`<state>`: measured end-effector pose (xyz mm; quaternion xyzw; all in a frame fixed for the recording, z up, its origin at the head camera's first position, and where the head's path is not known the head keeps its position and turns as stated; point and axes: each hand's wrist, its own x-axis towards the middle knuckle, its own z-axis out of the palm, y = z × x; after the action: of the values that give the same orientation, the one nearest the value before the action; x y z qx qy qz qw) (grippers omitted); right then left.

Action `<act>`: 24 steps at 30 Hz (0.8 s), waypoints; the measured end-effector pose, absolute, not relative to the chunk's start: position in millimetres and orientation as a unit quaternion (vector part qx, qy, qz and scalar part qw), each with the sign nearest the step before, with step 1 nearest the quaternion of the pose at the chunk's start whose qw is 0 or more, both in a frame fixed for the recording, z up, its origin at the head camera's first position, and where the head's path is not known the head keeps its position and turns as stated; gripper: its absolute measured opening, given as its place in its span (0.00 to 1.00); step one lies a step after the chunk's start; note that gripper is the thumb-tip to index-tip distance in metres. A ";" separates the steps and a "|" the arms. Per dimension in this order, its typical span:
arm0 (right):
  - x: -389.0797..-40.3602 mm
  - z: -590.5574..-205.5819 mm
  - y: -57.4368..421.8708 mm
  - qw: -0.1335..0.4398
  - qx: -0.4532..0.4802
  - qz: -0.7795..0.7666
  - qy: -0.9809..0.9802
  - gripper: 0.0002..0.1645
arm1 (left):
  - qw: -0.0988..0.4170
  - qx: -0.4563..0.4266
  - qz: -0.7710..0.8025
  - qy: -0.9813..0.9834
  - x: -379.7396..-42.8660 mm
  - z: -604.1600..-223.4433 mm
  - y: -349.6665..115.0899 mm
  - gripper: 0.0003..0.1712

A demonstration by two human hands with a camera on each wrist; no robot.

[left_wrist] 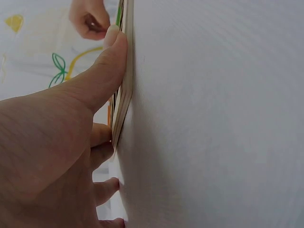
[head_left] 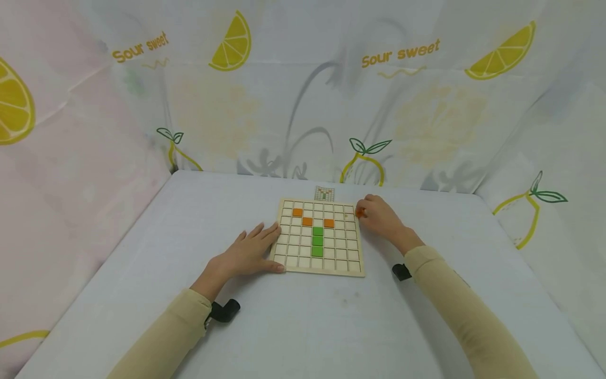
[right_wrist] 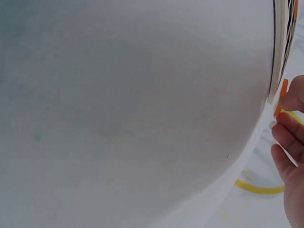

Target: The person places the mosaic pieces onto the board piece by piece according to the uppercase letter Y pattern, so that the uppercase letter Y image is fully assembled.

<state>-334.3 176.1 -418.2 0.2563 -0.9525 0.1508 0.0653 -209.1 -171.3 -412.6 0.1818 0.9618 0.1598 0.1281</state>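
Note:
A wooden grid board [head_left: 303, 267] lies flat on the white table, with several orange and green square tiles set in its cells. My left hand [head_left: 253, 249] rests at the board's left front corner, fingers spread along the left side and thumb against the front edge; the left wrist view shows the thumb [left_wrist: 107, 66] at the board's rim. Beside the board's far right corner, my right hand [head_left: 379, 216] pinches an orange tile [right_wrist: 281, 97] between thumb and fingertips. Three green tiles [head_left: 317, 241] form a column, with orange tiles [head_left: 307, 221] above them.
A small printed card [head_left: 324, 193] with a grid pattern lies just behind the board. Cloth walls [head_left: 303, 105] with lemon prints stand behind and beside the white table [head_left: 303, 326]. Each wrist carries a black device, the left one [head_left: 226, 310] close over the tabletop.

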 end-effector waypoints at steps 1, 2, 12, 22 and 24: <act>-334.7 -418.3 175.2 0.065 0.260 0.152 -0.951 0.09 | 0.128 0.182 0.160 0.962 -209.1 -412.5 -171.3 0.61; -335.0 -418.4 174.3 0.065 0.263 0.152 -0.950 0.09 | 0.127 0.182 0.161 0.962 -209.0 -412.5 -171.3 0.61; -334.8 -418.0 162.9 0.050 0.279 0.164 -0.945 0.10 | 0.131 0.177 0.162 0.962 -208.9 -411.2 -170.8 0.61; -333.8 -417.8 151.3 0.016 0.281 0.175 -0.943 0.13 | 0.129 0.175 0.161 0.963 -209.8 -412.6 -171.3 0.61; -332.5 -417.5 149.5 0.012 0.285 0.184 -0.941 0.13 | 0.129 0.175 0.161 0.963 -210.0 -412.9 -171.3 0.61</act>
<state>-332.5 149.5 -417.5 0.2849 -0.9406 0.1841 0.0120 -210.0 -171.3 -412.9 0.1750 0.9626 0.1614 0.1292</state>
